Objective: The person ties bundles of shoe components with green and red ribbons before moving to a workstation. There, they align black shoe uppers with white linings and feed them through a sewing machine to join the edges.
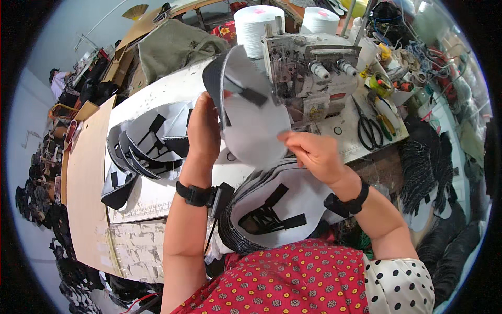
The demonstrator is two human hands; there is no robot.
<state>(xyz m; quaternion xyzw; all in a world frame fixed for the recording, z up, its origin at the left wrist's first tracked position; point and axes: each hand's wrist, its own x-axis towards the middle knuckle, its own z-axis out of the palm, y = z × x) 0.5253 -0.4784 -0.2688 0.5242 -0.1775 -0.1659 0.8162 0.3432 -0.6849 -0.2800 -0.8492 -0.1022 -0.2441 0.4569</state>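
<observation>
A shoe upper point(256, 128), white inside and black outside, is held up in front of the sewing machine point(314, 78). My left hand point(203, 128) grips its left side, with some fingers hidden behind it. At its lower right edge, my right hand point(316, 154) pinches the white material between thumb and fingers. Below my hands rests a nested stack of similar uppers point(319, 196), with black straps showing inside the top one. More uppers point(144, 144) lie on their sides on the white tabletop point(123, 112), left of my left hand.
Two white thread cones point(256, 29) stand behind the machine. Black scissors point(369, 131) and yellow-handled pliers point(387, 125) lie to its right, before cluttered tools. A grey-green cloth point(180, 49) is at the back. Black bundles point(426, 162) hang at right. Far left is another person point(58, 82).
</observation>
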